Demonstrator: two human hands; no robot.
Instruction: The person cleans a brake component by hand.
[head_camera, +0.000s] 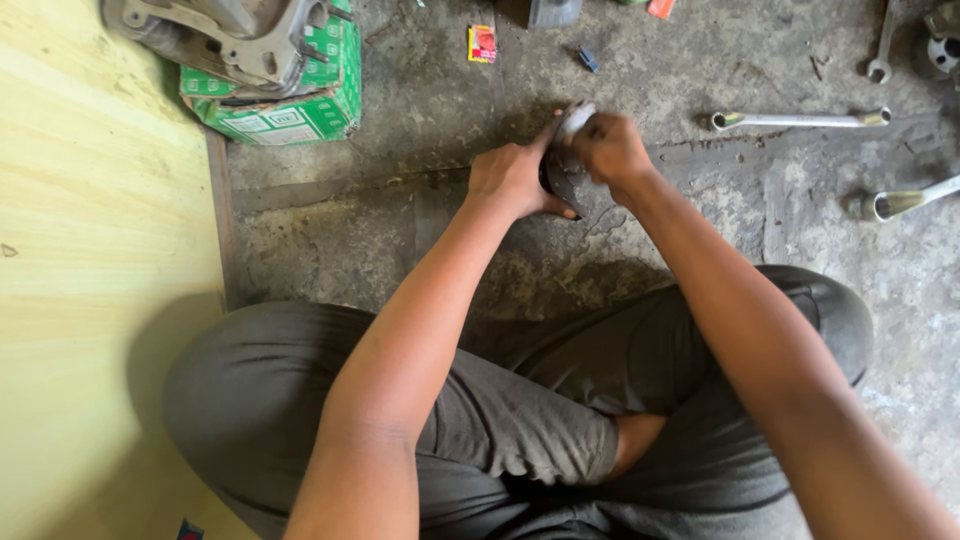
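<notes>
I sit cross-legged on a stained concrete floor (420, 110). My left hand (512, 178) grips a small dark round metal part (560, 180) from its left side, holding it just above the floor. My right hand (610, 148) is closed over the top of the same part and presses a pale grey cloth or pad (578, 117) against it. Most of the part is hidden between my two hands.
A green and white cardboard box (295, 110) with a grey metal casting (225, 35) on top stands at the upper left. A long spanner (800, 120), another spanner (882, 45) and a socket tool (900, 203) lie at right. A yellow board (100, 270) covers the left.
</notes>
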